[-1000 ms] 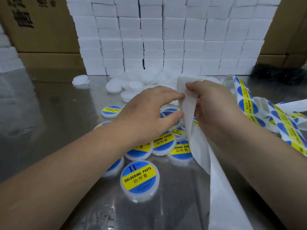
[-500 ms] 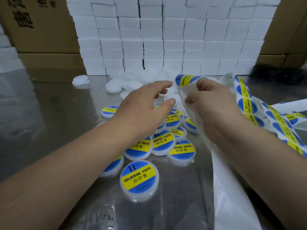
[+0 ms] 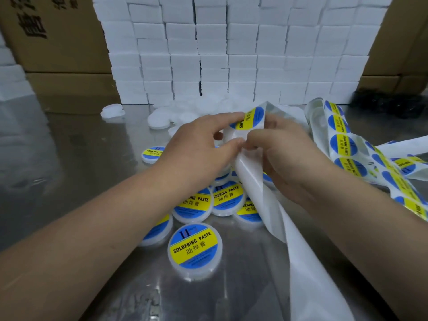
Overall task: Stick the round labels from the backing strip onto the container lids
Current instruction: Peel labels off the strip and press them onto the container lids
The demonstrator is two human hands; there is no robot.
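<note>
My right hand (image 3: 287, 156) grips the white backing strip (image 3: 301, 262), which bends over it and trails down to the lower right. At the bend a blue and yellow round label (image 3: 251, 119) sticks up, partly lifted. My left hand (image 3: 199, 144) pinches that label's edge between forefinger and thumb. Several lids bearing labels (image 3: 195, 247) lie clustered below my hands. Plain white lids (image 3: 159, 119) lie in a heap behind them. The unused label strip (image 3: 345, 144) runs off to the right.
A wall of stacked white boxes (image 3: 231, 54) stands at the back of the shiny metal table (image 3: 69, 163). Brown cartons (image 3: 58, 35) flank it on both sides. One lone labelled lid (image 3: 151, 154) sits left of the cluster, and a plain lid (image 3: 112, 111) farther back left.
The strip has been pulled over my right hand, bringing a fresh label up at the bend. My left hand rose from the lids and took the label's edge.
</note>
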